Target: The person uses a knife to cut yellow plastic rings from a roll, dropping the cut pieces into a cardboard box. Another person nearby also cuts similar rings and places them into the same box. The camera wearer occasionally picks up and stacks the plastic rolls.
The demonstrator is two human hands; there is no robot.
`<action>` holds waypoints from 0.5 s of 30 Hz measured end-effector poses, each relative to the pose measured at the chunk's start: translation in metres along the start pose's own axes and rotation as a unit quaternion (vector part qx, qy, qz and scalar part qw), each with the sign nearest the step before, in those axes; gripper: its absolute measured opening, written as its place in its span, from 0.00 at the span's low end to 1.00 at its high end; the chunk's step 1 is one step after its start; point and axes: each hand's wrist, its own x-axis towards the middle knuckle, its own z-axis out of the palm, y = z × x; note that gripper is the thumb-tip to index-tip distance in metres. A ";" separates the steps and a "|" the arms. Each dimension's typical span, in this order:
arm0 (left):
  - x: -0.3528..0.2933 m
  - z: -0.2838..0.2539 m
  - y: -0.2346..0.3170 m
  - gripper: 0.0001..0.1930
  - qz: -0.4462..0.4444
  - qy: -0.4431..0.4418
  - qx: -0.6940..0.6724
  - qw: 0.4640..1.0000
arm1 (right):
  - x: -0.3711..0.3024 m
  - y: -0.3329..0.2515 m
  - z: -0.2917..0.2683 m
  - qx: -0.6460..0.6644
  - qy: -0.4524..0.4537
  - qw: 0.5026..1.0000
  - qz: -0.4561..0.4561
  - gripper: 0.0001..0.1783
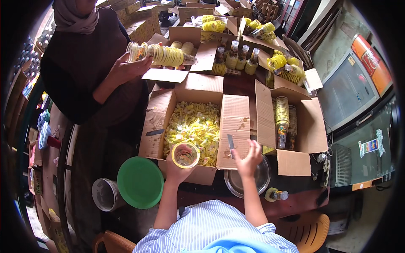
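Note:
My left hand point(177, 170) is wrapped round a clear plastic cup point(186, 155) with a yellow rim, its open mouth facing up. The cup is above the near edge of an open cardboard box point(197, 84) filled with small yellow wrapped packets point(196, 122). My right hand point(249, 160) is raised with fingers apart and nothing visible in it. It hovers by the box's right flap point(236, 126), over a round metal bowl point(249, 181) that it partly hides.
Right stands a box point(301, 162) with stacked cups point(282, 111). A small bottle point(276, 195) is near the table's edge. A green round lid point(140, 182) and a white bucket point(105, 195) are at left. Across the table, a person point(90, 67) holds a cup stack point(162, 55).

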 end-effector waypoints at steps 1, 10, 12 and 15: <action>-0.001 0.000 -0.001 0.25 -0.013 -0.005 -0.023 1.000 | -0.002 0.016 0.005 0.013 0.042 0.998 0.037 0.42; -0.013 0.004 -0.001 0.28 -0.071 -0.031 -0.067 0.995 | -0.005 0.027 0.014 0.017 -0.118 0.973 0.199 0.53; -0.015 0.003 -0.001 0.28 -0.067 -0.030 -0.080 0.994 | -0.003 0.031 0.012 0.026 -0.143 0.963 0.228 0.54; -0.018 0.003 -0.009 0.28 -0.039 -0.030 -0.068 0.996 | -0.002 0.059 0.019 0.098 -0.186 0.941 0.267 0.54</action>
